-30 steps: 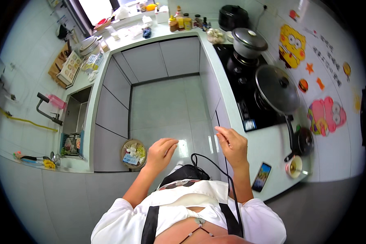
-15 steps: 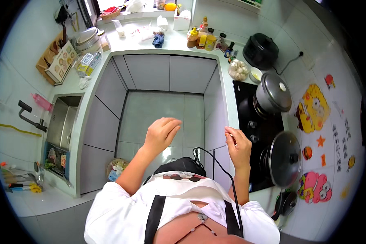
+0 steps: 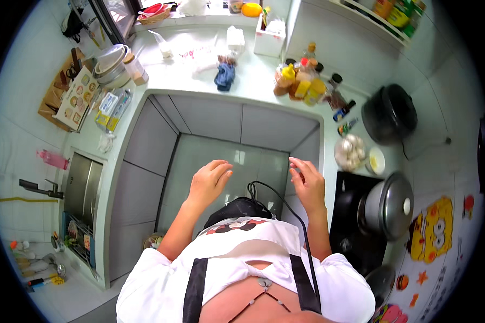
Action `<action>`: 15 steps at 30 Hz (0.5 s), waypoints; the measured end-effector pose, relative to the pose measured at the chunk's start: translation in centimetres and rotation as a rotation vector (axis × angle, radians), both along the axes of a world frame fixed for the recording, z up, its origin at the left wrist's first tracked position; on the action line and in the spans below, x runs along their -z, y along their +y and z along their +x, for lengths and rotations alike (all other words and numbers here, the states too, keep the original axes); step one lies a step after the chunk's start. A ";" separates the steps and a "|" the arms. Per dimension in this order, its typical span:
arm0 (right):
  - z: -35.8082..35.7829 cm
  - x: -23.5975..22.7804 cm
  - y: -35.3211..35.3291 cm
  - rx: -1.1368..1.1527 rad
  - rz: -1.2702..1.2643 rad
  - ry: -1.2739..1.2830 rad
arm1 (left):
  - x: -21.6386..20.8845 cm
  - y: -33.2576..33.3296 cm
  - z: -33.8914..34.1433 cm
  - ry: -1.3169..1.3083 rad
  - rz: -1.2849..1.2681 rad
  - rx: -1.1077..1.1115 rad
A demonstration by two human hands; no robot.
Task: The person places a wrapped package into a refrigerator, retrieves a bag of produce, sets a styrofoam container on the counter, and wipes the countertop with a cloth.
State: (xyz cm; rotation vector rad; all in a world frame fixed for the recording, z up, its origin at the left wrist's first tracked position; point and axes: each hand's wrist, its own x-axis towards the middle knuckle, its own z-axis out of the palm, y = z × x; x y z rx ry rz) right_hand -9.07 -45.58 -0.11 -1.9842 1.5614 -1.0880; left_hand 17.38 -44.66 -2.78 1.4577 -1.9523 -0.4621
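My left hand (image 3: pixel 209 182) hovers over the floor in front of my body, fingers stretched forward and slightly bent, with nothing in it. Opposite it, my right hand (image 3: pixel 308 179) is also raised and empty, its fingers apart, near the stove-side counter. Neither hand touches anything. A black cable (image 3: pixel 302 218) runs down between my hands along my apron (image 3: pixel 253 234). Closest to the right hand is the black stove (image 3: pixel 355 264), where a grey lidded pot (image 3: pixel 382 207) stands. A bowl of garlic bulbs (image 3: pixel 351 152) and a small bowl (image 3: pixel 376 160) sit just beyond the stove.
Sauce bottles (image 3: pixel 302 83) cluster at the far right corner beside a black rice cooker (image 3: pixel 389 114). A blue cloth (image 3: pixel 224 76) lies on the far counter (image 3: pixel 188 81). Along the left are a sink (image 3: pixel 81 183), a knife rack (image 3: pixel 73 99) and stacked pots (image 3: pixel 112 64).
My view has shifted forward toward the far counter, and the stove now appears lower. The right hand's fingers, bunched near the thumb before, are now spread. The left hand stays raised.
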 end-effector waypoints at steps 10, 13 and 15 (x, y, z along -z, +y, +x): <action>6.5 1.3 -24.9 -0.348 0.075 -0.037 | 1.1 -16.8 3.6 0.035 0.018 -0.237; 8.9 3.8 -29.8 -0.347 0.108 -0.068 | 2.7 -19.8 6.6 0.028 0.087 -0.288; 10.4 6.1 -32.5 -0.320 0.180 -0.109 | 3.4 -21.7 8.7 0.042 0.088 -0.289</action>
